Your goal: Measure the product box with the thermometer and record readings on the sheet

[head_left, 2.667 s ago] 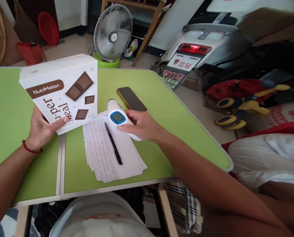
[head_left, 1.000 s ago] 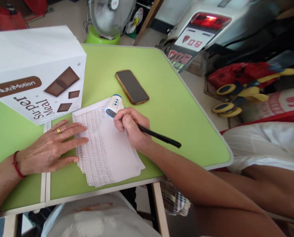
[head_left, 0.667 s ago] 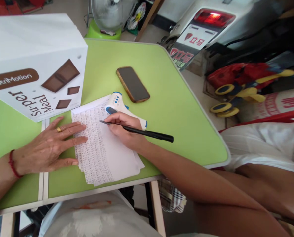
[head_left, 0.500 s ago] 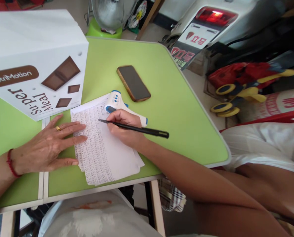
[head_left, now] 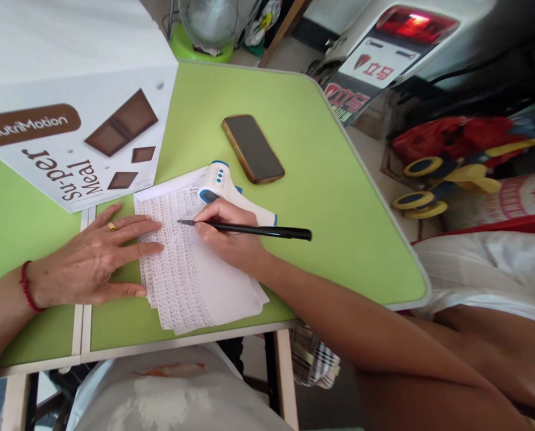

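My right hand [head_left: 231,233] grips a black pen [head_left: 267,231], its tip against a sheet of paper [head_left: 224,293] covered on the left with dense rows of handwriting. Fingers spread, my left hand [head_left: 100,260] lies flat, its fingertips on the paper's left edge and its palm over the green table. It wears a gold ring and a red bracelet [head_left: 27,286]. A white and blue handheld infrared thermometer [head_left: 222,187] lies at the top of the sheets, partly behind my right hand. More sheets show beneath the top one.
A white box [head_left: 33,140] with chocolate pictures stands at the back left of the green table [head_left: 339,239]. A dark phone [head_left: 254,146] lies beyond the thermometer. Right of the table are a scooter's rear [head_left: 375,66] and a yellow and red item [head_left: 429,173].
The view has shifted slightly, so the table things appear further right. Relative to the sheet, the pen tip has moved a little left and toward me. My left hand stays on the paper's edge.
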Demonstrator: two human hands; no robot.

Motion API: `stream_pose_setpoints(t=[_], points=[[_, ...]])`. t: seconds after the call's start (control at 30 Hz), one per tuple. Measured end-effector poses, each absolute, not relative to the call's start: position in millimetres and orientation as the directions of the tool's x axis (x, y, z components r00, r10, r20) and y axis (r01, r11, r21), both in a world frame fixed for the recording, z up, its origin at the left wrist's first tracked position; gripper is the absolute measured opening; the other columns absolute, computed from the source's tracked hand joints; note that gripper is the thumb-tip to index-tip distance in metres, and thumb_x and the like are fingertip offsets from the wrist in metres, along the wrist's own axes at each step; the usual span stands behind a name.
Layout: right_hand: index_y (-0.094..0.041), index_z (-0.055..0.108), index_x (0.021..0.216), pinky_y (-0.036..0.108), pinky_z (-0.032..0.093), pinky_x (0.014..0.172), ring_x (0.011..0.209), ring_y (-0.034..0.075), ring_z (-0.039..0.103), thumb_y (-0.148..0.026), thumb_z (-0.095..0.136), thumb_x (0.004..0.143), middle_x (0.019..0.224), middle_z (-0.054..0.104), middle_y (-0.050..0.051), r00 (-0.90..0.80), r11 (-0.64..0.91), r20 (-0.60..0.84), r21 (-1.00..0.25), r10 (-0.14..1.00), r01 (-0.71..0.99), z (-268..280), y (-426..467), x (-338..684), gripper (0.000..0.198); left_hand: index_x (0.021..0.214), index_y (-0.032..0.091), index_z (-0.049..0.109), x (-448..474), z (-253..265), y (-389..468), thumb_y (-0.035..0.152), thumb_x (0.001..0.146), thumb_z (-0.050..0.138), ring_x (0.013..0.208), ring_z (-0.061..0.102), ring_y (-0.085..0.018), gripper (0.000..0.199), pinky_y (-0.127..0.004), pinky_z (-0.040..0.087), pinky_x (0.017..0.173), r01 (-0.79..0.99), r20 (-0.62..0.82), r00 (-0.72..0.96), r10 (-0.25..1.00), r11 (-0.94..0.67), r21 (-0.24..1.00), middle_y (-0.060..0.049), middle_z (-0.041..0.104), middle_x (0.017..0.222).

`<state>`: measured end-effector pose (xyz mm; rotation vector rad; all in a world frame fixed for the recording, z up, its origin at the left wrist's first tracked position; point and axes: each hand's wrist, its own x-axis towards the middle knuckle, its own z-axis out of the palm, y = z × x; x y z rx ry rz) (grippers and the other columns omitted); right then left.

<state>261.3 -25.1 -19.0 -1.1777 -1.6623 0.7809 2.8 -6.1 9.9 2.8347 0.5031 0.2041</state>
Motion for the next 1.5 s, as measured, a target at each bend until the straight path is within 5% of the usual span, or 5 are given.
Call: stream_pose_setpoints(t=[1.5], points=[[-0.019, 0.060, 0.073, 0.025, 0.045, 0.052, 0.055, 0.010, 0.052, -0.021, 0.058, 0.077, 0.064, 0.062, -0.002, -0.179, 0.327, 0.277, -0.855, 0.944, 0.401, -19.0, -26.9, 260.3, 0.004, 0.133, 0.019, 0.051, 3.7, 10.2, -6.3, 0.057, 0.095, 0.050, 0.137, 0.040, -0.034, 0.053, -0.060, 0.020, 0.113, 0.314, 0.084, 0.931, 0.355, -0.897, 0.310, -0.018, 0.045, 0.147]])
